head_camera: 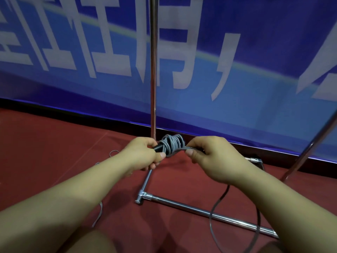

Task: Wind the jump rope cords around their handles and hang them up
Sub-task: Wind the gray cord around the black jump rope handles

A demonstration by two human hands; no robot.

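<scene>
I am holding the black handle (pixel 158 147) in my left hand (pixel 144 155), fingers curled round it and the thumb pressing its lower side, just in front of the upright pole (pixel 153 70) of the metal rack (pixel 200 209). The grey cord (pixel 172 144) is sitting in a loose bundle of turns around the handle, between my two hands and above the red floor (pixel 54 152). My right hand (pixel 209 157) is pinching the cord where it leaves the bundle, thumb against curled fingers; whether a second handle is hidden in that fist I cannot tell. The cord looks thin, light and springy to me, soft enough to bend but likely to uncoil if I slacken, so I judge it needs steady tension and a grip close to the turns, while the handle is stiff and is the sure place to hold. A dark strand (pixel 218 203) is trailing down from under my right wrist, looping over the floor by the rack's base bar, and another thin cord (pixel 99 214) is lying on the floor near my left forearm. A blue banner (pixel 237 79) is hanging behind the rack.
</scene>
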